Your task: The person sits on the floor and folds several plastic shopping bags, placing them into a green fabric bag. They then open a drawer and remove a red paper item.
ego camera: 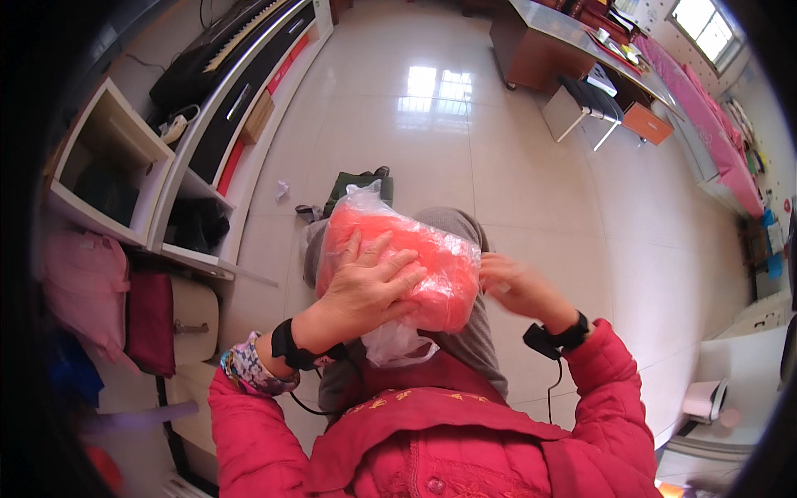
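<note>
A bulky bundle of orange-red plastic bags (429,267) in a clear plastic wrapper lies across my lap. My left hand (373,274) rests on top of it, palm down with fingers spread. At the bundle's right end is my right hand (520,286), blurred, its fingertips close to the wrapper's edge; whether they pinch it is unclear. The loose ends of the wrapper are a gathered tip (366,192) at the far side and a handle-like loop (405,348) near my body. Grey trousers (457,221) show beneath the bundle.
On the left stands a white cabinet (112,162) with open compartments, an electronic keyboard (243,40) above. Dark green cloth (358,187) and crumpled paper (282,190) lie on the tiled floor (535,199). A desk (548,46) and a stool (585,103) stand at the far right.
</note>
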